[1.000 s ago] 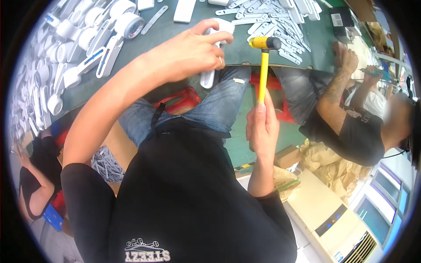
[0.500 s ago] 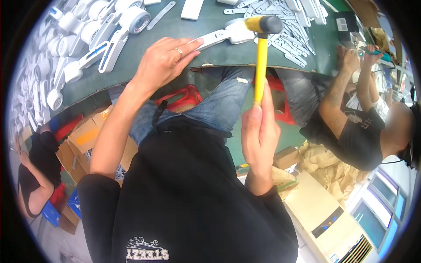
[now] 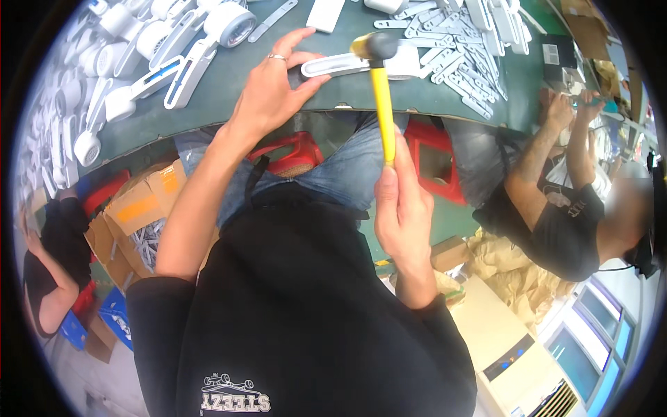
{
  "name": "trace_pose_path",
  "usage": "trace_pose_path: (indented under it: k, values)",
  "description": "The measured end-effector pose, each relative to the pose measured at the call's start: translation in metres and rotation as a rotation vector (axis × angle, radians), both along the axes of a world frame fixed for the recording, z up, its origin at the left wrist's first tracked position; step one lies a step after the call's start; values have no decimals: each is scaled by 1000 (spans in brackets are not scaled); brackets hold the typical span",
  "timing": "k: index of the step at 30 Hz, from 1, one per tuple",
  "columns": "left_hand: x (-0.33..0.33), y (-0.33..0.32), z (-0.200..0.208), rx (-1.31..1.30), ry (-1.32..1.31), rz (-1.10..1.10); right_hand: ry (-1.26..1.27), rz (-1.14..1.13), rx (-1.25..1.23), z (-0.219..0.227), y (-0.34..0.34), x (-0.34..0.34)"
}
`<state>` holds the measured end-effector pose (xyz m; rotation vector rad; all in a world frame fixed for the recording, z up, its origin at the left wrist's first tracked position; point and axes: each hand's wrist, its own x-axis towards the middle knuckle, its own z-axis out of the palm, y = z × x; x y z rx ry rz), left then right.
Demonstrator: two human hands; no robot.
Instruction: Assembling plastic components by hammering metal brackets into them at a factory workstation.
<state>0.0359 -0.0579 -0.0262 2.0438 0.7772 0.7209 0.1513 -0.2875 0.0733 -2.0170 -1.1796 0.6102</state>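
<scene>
A white handheld fan (image 3: 330, 65) lies across the near part of the green table, its hollow handle side facing up. My left hand (image 3: 274, 94) is at the handle's end, thumb and fingers spread apart around it without a visible grip. My right hand (image 3: 403, 205) is closed around the yellow handle of a hammer (image 3: 383, 111). The black and yellow hammer head is raised in front of the fan and hides the part where handle and round head meet.
Many white fans (image 3: 163, 42) crowd the left of the table (image 3: 278, 52). Loose grey-white handle strips (image 3: 455, 59) are heaped at the right. A co-worker (image 3: 549, 201) sits at right, another person (image 3: 55, 257) at far left. Cardboard boxes (image 3: 132, 201) and a red stool (image 3: 434, 163) stand below.
The fan has been turned over, from its slotted face to its hollow side. My left fingers have spread off the handle. The hammer has shifted left and slightly lower in view.
</scene>
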Motion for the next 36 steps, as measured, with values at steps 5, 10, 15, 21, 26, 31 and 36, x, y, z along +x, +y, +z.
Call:
trace_pose_path:
  k: [5, 10, 15, 21, 26, 31, 36]
  values:
    - [-1, 3, -5, -8, 16, 21, -49, 6, -215, 4, 14, -6]
    - [0, 7, -7, 38, 98, 31, -142, 81, -271, -16, 22, -2]
    - [9, 5, -4, 99, 141, 67, -71, 63, -201, -27, 11, 8]
    - [1, 7, 5, 298, -10, -103, -98, -375, -12, -3, 20, 111]
    - [-17, -6, 23, 306, -73, -106, -483, -593, 99, -8, 71, 278]
    - [-152, -12, 60, 162, -67, 345, -434, -442, 44, -23, 144, 326]
    - [-237, 58, 75, 125, -74, 908, -521, -414, -188, -28, 119, 391]
